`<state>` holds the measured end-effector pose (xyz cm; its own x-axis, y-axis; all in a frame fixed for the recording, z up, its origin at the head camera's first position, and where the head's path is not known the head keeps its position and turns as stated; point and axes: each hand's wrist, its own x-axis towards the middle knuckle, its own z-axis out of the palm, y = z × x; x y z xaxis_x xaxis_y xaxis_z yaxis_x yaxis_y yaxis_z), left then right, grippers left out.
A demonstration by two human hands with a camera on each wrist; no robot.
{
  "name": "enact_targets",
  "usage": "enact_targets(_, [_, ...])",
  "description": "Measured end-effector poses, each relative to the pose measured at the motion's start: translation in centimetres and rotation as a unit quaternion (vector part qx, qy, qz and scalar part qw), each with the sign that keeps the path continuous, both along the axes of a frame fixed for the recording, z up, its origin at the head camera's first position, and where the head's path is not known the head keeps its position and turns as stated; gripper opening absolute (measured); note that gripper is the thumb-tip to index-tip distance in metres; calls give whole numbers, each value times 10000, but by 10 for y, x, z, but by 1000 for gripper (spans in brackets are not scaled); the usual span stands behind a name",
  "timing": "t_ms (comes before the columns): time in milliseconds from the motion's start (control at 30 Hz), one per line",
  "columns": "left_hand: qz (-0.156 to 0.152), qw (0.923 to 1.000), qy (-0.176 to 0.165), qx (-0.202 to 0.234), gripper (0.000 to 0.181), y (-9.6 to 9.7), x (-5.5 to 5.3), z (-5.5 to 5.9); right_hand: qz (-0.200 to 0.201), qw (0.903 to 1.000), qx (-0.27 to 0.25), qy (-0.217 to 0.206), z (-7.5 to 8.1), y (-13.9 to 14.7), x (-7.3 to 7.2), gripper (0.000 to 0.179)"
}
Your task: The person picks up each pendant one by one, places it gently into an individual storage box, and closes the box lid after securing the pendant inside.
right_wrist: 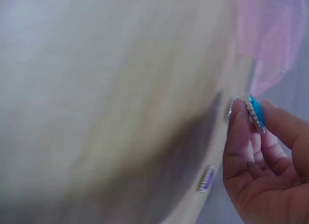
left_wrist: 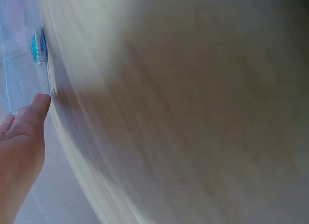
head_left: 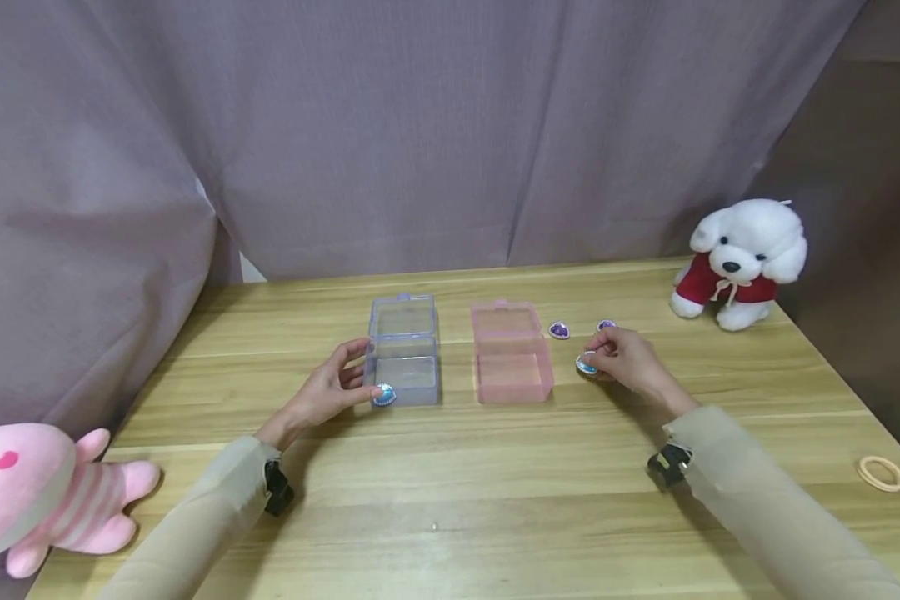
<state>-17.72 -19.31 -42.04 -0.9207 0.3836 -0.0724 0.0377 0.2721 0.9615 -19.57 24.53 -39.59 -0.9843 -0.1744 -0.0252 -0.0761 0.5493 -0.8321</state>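
While the right hand (head_left: 626, 365) pinches a rounded blue gem with a white beaded rim (head_left: 587, 364) between thumb and fingers, just above or at the wood-grained table (head_left: 360, 517), the left hand (head_left: 322, 389) lies at the left side of a clear lilac plastic box (head_left: 422, 395). Its fingers are spread and relaxed against that side, gripping nothing that shows. A second blue gem with a beaded rim (head_left: 386, 398) sits at the box's near left corner, by the left thumb (whether behind the see-through front wall or just before it, I cannot tell).

To the right stands a clear pink plastic box (head_left: 515, 393), its hinged lid raised like the lilac one's. Beyond the right hand, a rounded purple gem with a pale beaded rim (head_left: 558, 331) and another purple gem (head_left: 606, 325), partly hidden by the hand, lie on the table outside both boxes.

Judging by this layout, the work is partway at most: both lids are already open and one blue gem is at the lilac box, while the held one and both purple ones seem left to deal with.
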Motion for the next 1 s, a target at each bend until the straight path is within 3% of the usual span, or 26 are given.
enact_targets(133, [-13, 10000, 17, 40, 84, 0, -1, 0, -231, 9985, -371, 332, 16, -9, -5, 25])
enact_targets(200, [-24, 10000, 21, 72, 83, 0, -1, 0, -248, 9966, -734, 290, 27, -19, -8, 29])
enact_targets(400, [-61, 9999, 13, 85, 83, -1, 0, 0, -203, 9777, -2022, -533, 53, -74, -12, 40])
enact_targets(567, [-68, 9999, -37, 151, 82, 0, 0, 0, -58, 9553, -2723, -1152, 57, -131, -13, 38])
enact_targets(667, [-41, 9998, -47, 164, 82, 0, 1, 0, 207, 9465, -2908, -1384, 55, -161, -12, 36])
enact_targets(800, [-10, 9999, -31, 168, 83, 1, 0, 0, 489, 9428, -2858, -1644, 49, -193, -11, 35])
enact_targets(1000, [-74, 9998, -28, 190, 84, 0, 0, 0, 570, 9497, -2532, -1751, 38, -224, -11, 34])
